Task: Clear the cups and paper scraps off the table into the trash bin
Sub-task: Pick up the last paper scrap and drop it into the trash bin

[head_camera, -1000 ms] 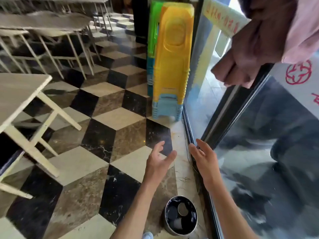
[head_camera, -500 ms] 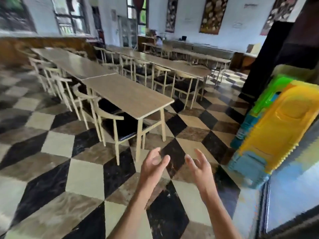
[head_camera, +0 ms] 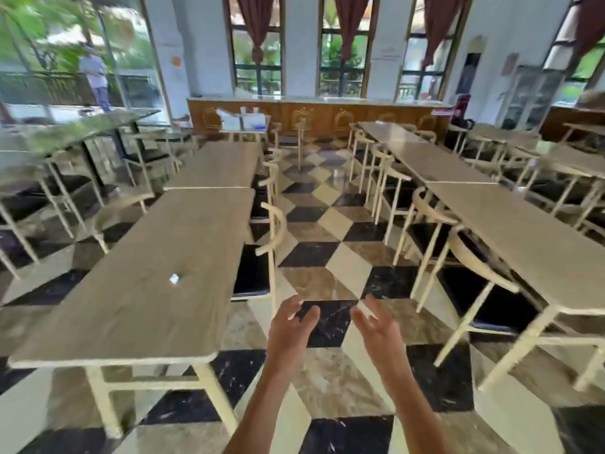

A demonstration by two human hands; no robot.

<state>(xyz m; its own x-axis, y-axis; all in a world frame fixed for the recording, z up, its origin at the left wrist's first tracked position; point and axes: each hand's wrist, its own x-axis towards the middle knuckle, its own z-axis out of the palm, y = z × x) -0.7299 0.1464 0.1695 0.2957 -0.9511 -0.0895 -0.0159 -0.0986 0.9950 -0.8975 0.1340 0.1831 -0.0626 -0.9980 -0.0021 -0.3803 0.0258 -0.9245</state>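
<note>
Bare-skinned left grip (head_camera: 291, 326) and right grip (head_camera: 376, 326) hanging over checkered floor (head_camera: 330, 257), both spread wide, fingers loosely curled, palms facing inward, holding nothing, touching nothing; small white paper scrap (head_camera: 174, 278) lying alone on wooden counter (head_camera: 157, 309), forward and left, well apart from both; no cups or bin showing; risk: scrap being tiny and light, hasty pinch likely sliding it off edge.

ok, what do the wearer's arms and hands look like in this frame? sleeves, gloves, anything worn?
Both forearms are bare as far as the frame shows, with no sleeve edge in view. The left hand and right hand wear no gloves. No watch, band or ring is visible on either wrist or on the fingers, though motion blur softens fine detail. No cables, markers or tape show on either arm.
</note>
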